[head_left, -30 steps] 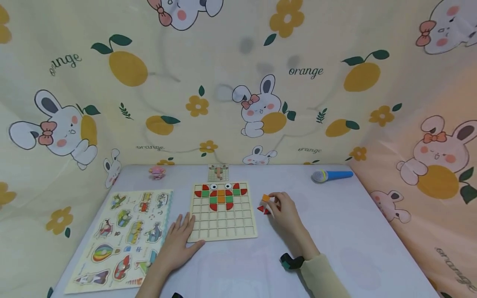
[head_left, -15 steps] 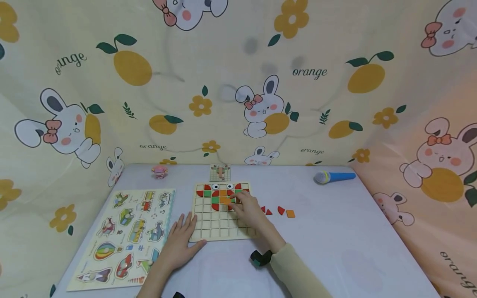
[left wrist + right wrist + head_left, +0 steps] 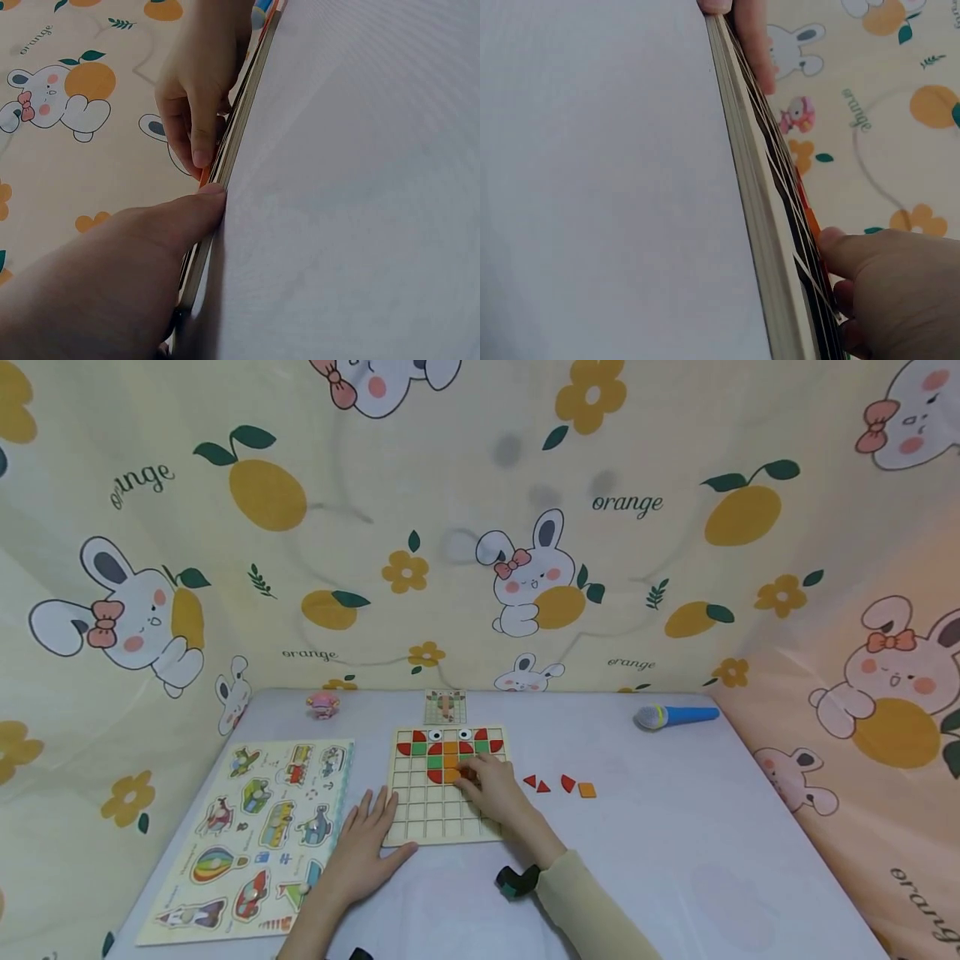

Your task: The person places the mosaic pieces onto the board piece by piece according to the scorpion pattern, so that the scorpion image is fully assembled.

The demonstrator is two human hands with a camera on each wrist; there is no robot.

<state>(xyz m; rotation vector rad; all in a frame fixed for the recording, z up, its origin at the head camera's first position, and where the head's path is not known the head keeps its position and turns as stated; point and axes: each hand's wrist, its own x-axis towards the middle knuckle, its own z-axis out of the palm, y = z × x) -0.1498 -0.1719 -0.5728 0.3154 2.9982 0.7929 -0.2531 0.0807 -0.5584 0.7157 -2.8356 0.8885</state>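
A pale wooden grid board [image 3: 427,810] lies on the table, its upper rows holding red, green and orange tiles and two eye discs. My left hand [image 3: 367,853] lies with straight fingers along its left edge; in the left wrist view the left thumb [image 3: 199,206] touches the board's near side. My right hand [image 3: 495,787] is over the board, thumb and fingers curled at an orange square tile [image 3: 451,776] below the other orange ones. In the right wrist view the thumb touches that orange tile [image 3: 813,223]; the other fingers are partly hidden.
Right of the board lie red pieces [image 3: 567,783] and an orange square [image 3: 587,790]. A pattern card [image 3: 446,707] stands behind the board. A picture puzzle [image 3: 247,843] lies left, a pink figurine [image 3: 323,704] behind it. A blue toy microphone [image 3: 678,717] lies back right.
My right hand has picked up an orange tile from beside the board and moved left with it, down to the cell under the other orange tiles. The left hand stays at the board.
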